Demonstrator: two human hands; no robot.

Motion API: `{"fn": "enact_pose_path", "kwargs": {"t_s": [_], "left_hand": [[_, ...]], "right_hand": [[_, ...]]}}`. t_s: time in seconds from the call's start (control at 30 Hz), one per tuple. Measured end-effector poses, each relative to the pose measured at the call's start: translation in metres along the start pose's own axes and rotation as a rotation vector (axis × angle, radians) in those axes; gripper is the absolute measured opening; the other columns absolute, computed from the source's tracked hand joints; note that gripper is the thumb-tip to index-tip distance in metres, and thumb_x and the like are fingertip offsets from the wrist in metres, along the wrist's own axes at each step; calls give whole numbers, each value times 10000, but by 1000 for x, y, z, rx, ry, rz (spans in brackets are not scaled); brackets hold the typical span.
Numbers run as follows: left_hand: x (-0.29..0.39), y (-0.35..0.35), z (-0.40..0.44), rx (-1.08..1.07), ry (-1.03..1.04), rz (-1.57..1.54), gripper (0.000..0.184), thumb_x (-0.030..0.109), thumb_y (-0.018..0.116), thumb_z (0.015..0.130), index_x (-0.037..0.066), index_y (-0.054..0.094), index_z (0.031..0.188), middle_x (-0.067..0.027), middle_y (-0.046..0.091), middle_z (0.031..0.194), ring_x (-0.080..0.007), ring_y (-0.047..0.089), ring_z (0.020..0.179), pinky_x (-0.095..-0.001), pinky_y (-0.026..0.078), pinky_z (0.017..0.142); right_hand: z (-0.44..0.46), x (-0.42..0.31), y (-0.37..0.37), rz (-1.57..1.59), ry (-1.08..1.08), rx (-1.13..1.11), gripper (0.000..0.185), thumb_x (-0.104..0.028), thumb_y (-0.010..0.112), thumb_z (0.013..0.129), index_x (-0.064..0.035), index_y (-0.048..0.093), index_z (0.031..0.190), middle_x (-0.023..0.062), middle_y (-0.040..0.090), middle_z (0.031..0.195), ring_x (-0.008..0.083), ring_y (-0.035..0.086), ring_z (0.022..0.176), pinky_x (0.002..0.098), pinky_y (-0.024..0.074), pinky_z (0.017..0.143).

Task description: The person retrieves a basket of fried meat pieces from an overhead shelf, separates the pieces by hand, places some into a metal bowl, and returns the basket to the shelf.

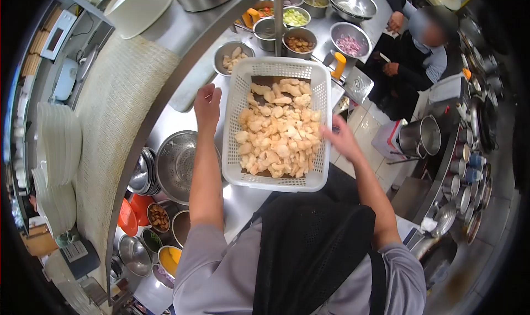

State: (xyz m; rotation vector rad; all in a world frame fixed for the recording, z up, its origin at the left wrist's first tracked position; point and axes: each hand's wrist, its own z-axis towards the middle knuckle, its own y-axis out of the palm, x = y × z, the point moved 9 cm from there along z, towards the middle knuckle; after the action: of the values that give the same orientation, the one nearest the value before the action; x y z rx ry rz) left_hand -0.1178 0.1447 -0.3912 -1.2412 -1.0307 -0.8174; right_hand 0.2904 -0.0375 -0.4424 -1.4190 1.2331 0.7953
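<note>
A white perforated basket (232, 144) stands in front of me, filled with pale, lumpy food pieces (281, 133). To its left my left hand (208, 101) is raised, with its fingers curled together; anything inside them is too small to make out. At the basket's right rim is my right hand (340, 136), fingers spread and thumb near the edge, holding nothing. A metal bowl (234, 57) with a few similar pale pieces sits just beyond the basket's upper left corner.
A perforated metal bowl (178, 166) lies left of the basket. Metal containers of chopped food (298, 40) stand beyond it, beside a bowl of chopped onion (350, 39). Another person (425, 55) is at the upper right. Stacked plates (58, 144) stand far left.
</note>
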Motion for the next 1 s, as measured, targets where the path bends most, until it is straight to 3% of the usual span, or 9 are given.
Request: {"fn": "enact_pose_path", "kwargs": {"t_s": [0.07, 0.17, 0.23, 0.33, 0.53, 0.77, 0.9, 0.97, 1.0], "left_hand": [[-34, 11, 38, 2, -155, -142, 442, 260, 734, 968, -49, 602, 1254, -117, 677, 1114, -201, 691, 968, -309, 607, 786], [-85, 46, 86, -63, -423, -397, 474, 248, 772, 926, -66, 569, 1217, -141, 644, 1048, -217, 690, 869, -315, 619, 713], [-98, 69, 96, -94, -596, -652, 384, 163, 737, 932, -59, 560, 1191, -170, 626, 1102, -268, 693, 893, -350, 643, 739], [-100, 85, 114, -155, -565, -659, 336, 49, 681, 914, -63, 530, 1192, -209, 601, 1142, -316, 690, 925, -414, 662, 773], [-80, 59, 125, 112, -327, -578, 395, -55, 609, 855, -74, 488, 1231, -228, 593, 1196, -332, 698, 961, -478, 673, 770], [17, 24, 74, -17, -30, -624, 345, -60, 581, 855, -52, 522, 1195, -209, 631, 1209, -301, 725, 1002, -421, 690, 789], [31, 30, 43, 40, 95, -259, 142, -10, 619, 886, -27, 569, 1018, -137, 624, 988, -222, 653, 817, -368, 628, 687], [51, 30, 23, 148, 322, 216, 136, 14, 643, 863, -39, 524, 902, -174, 619, 985, -312, 582, 833, -421, 468, 752], [64, 35, 12, 161, 418, 200, 125, -8, 642, 855, -33, 531, 907, -176, 630, 1042, -311, 588, 854, -419, 478, 760]], "right_hand": [[-31, -7, 26, -54, -54, -44, 565, -297, 678, 983, 3, 520, 1434, 203, 678, 1303, 288, 651, 1202, 412, 489, 1055], [-41, -7, 27, -220, 113, -35, 525, -294, 542, 989, 15, 503, 1412, 294, 655, 1291, 423, 640, 1228, 460, 490, 1040], [-46, -11, 26, -206, 106, -9, 524, -297, 547, 986, 16, 504, 1405, 301, 656, 1284, 441, 637, 1223, 470, 490, 1038], [-52, -10, 25, -181, 85, 24, 528, -310, 552, 987, 15, 506, 1400, 304, 661, 1269, 450, 639, 1214, 476, 489, 1037], [-55, 2, 27, -92, 114, 31, 569, -350, 562, 999, 5, 488, 1438, 304, 655, 1291, 445, 632, 1234, 470, 486, 1043], [-43, 15, 33, -78, 141, -86, 633, -389, 543, 1004, 2, 439, 1491, 306, 621, 1359, 437, 600, 1294, 468, 451, 1088], [-42, 14, 38, -78, 151, -125, 665, -411, 517, 1007, -1, 407, 1518, 305, 593, 1401, 444, 577, 1321, 467, 438, 1103], [-42, 18, 39, -79, 151, -135, 666, -415, 511, 1008, -3, 408, 1521, 304, 591, 1406, 443, 575, 1323, 465, 437, 1104], [-41, 19, 39, -80, 150, -137, 667, -417, 508, 1008, -5, 408, 1522, 304, 589, 1408, 442, 574, 1324, 465, 437, 1105]]}}
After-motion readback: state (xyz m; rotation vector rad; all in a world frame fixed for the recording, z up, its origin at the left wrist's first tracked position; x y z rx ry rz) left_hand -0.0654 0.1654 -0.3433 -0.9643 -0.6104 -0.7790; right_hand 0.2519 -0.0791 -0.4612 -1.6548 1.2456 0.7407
